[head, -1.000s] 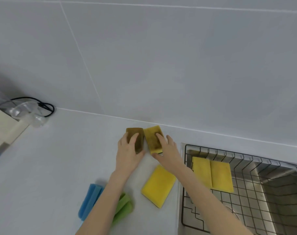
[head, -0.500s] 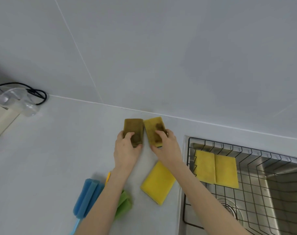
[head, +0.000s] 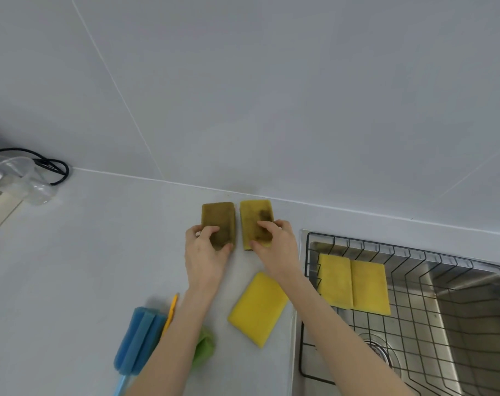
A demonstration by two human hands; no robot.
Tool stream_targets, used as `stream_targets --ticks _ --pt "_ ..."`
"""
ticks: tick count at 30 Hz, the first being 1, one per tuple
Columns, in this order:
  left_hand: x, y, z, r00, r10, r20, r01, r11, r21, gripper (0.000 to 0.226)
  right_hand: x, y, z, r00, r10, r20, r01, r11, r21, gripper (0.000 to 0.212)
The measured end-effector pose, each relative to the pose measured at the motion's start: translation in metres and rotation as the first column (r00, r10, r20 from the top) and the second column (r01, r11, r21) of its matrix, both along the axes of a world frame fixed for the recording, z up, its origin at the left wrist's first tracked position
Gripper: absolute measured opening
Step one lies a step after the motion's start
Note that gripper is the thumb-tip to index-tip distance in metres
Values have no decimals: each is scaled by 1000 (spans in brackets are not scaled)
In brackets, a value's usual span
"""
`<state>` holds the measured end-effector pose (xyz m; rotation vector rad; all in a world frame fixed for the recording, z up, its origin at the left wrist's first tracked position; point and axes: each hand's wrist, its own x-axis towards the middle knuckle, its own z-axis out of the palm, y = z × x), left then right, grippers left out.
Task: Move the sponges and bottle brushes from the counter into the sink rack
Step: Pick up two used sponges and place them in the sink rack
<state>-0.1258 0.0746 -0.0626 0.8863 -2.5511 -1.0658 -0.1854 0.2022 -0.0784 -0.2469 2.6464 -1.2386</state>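
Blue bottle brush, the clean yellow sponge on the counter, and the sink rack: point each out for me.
Blue bottle brush [head: 137,341], head view: middle of its foam head.
Clean yellow sponge [head: 257,308], head view: centre of its top face.
Sink rack [head: 357,243], head view: top wire of its back rim.

Fingers [head: 211,231] newly curled around sponges [head: 218,224]

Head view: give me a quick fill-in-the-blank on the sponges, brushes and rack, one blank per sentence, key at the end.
1. The wire rack in the sink already holds ____ yellow sponges, side by side.
2. The left hand grips the dark olive sponge, and the right hand grips the stained yellow sponge to its ____.
3. The clean yellow sponge lies untouched on the ____.
4. The foam head of the bottle brush at the left forearm is ____.

Missing words: two; right; counter; blue
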Motion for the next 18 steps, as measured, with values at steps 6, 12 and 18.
stream_targets --ticks 6,12,18 --pt "3 29 19 997 -43 -64 43 999 -11 43 13 25 16 997 -35 -71 32 999 -37 46" --pt "5 77 40 985 -110 -135 107 994 -25 43 26 77 39 974 -130 -184 121 991 -63 44" --pt "8 139 45 960 -215 -178 216 976 -11 41 42 147 50 947 -237 -218 236 971 -32 44"
